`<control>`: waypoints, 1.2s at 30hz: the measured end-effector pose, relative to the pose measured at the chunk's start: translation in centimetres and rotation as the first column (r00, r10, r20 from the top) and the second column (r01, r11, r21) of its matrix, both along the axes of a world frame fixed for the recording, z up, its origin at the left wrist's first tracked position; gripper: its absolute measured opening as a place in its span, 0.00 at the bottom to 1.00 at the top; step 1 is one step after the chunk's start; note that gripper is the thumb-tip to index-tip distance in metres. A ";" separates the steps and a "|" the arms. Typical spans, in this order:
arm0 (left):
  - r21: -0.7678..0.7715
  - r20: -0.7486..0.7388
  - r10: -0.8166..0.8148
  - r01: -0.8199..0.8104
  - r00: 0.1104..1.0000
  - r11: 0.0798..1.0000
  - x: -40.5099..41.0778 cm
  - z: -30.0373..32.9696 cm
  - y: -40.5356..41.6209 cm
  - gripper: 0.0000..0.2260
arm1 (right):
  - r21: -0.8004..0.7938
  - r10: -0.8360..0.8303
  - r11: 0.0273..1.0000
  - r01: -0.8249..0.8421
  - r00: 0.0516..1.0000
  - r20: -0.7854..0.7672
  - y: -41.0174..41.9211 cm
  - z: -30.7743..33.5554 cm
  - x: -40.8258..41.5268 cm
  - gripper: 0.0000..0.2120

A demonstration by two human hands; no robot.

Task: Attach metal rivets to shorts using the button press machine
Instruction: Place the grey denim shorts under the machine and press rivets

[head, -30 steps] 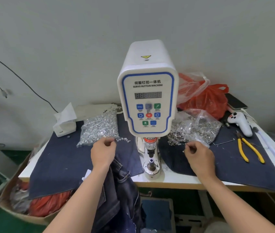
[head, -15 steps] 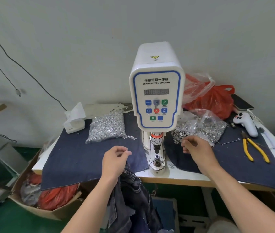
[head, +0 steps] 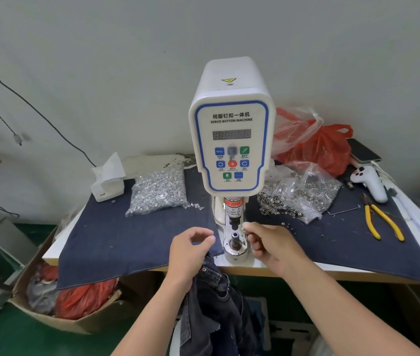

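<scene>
The white servo button machine (head: 232, 140) stands at the table's middle, with its lower die (head: 234, 238) near the front edge. My right hand (head: 270, 244) is just right of the die and pinches a small shiny rivet part (head: 243, 228) between thumb and forefinger. My left hand (head: 191, 253) hovers left of the die, thumb and forefinger curled together on a tiny rivet piece that barely shows. The dark denim shorts (head: 214, 304) hang below the table edge under my left hand. A bag of silver rivets (head: 159, 192) lies to the left, and a bag of ring parts (head: 304, 194) to the right.
Blue denim cloth (head: 126, 235) covers the table. Yellow pliers (head: 383, 222), a white handheld controller (head: 370, 182), a phone (head: 363, 150) and red plastic bags (head: 319, 145) sit at the right. A tissue box (head: 107, 183) is at the back left, and a cardboard box (head: 49, 299) stands on the floor.
Both hands left the bags and came in toward the lower die: the left pulled back from the rivet bag, and the right moved left and forward with its pinched part.
</scene>
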State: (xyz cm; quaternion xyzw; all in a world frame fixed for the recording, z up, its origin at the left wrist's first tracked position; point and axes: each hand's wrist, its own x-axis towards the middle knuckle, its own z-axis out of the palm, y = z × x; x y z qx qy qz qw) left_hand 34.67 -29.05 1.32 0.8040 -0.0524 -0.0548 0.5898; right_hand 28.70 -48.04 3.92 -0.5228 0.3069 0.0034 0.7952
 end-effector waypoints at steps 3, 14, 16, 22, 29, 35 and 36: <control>-0.021 -0.021 -0.001 0.000 1.000 1.000 -0.4 0.0 0.0 0.06 | 0.169 0.014 0.986 -0.011 1.000 -0.019 1.2 0.3 0.2 0.08; -0.075 -0.028 -0.025 0.023 0.999 0.997 -0.9 0.2 -0.5 0.04 | 0.339 0.005 0.941 0.000 1.000 -0.015 1.6 0.4 0.1 0.08; -0.083 -0.028 -0.022 0.019 0.999 0.996 -1.0 0.2 -0.7 0.04 | 0.322 0.007 0.947 -0.004 1.000 -0.009 1.7 0.6 0.0 0.09; -0.115 -0.027 -0.036 0.032 0.999 0.993 -1.1 0.5 -1.3 0.03 | 0.301 0.003 0.954 -0.010 1.000 0.025 1.7 0.8 -0.1 0.08; -0.105 -0.026 -0.102 0.099 0.994 0.990 -1.2 1.0 -2.5 0.03 | -0.016 0.093 0.996 -0.092 0.993 0.069 -0.8 0.5 -1.0 0.13; -0.053 -0.031 -0.121 0.119 0.992 0.991 -1.1 0.9 -3.2 0.04 | -0.484 -0.051 0.869 0.098 0.993 0.108 -4.4 -1.6 -1.5 0.13; -0.051 -0.029 -0.124 0.122 0.992 0.991 -1.1 0.8 -3.2 0.04 | -0.479 -0.051 0.872 0.104 0.991 0.123 -4.7 -1.9 -1.5 0.13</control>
